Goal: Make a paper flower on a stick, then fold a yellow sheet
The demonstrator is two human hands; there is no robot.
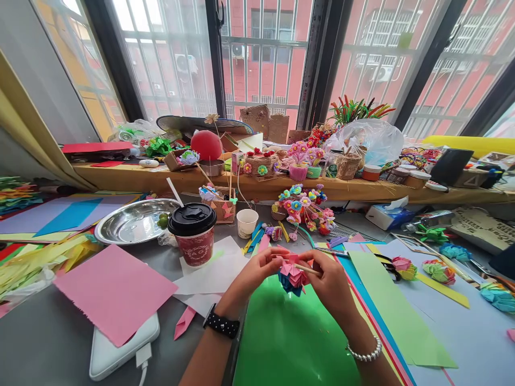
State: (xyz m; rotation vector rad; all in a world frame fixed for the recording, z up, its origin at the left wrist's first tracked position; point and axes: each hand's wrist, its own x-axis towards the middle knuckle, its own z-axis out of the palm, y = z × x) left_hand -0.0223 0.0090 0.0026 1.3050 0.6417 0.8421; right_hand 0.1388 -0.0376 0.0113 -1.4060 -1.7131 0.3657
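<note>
As we look down in the head view, our left grip (260, 266) pinches the paper flower (292, 277) at its ten o'clock edge; our right grip (332, 281), toward three o'clock, clasps a thin stick (307, 269), its long axis pointing near ten o'clock, into the petals.

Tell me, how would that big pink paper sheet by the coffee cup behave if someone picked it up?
The pink sheet is probably light and rather floppy, since it looks like thin paper. It may slide easily off the smooth white power bank partly under it. Its ragged lower-left edge could perhaps tear further if pulled.
</note>
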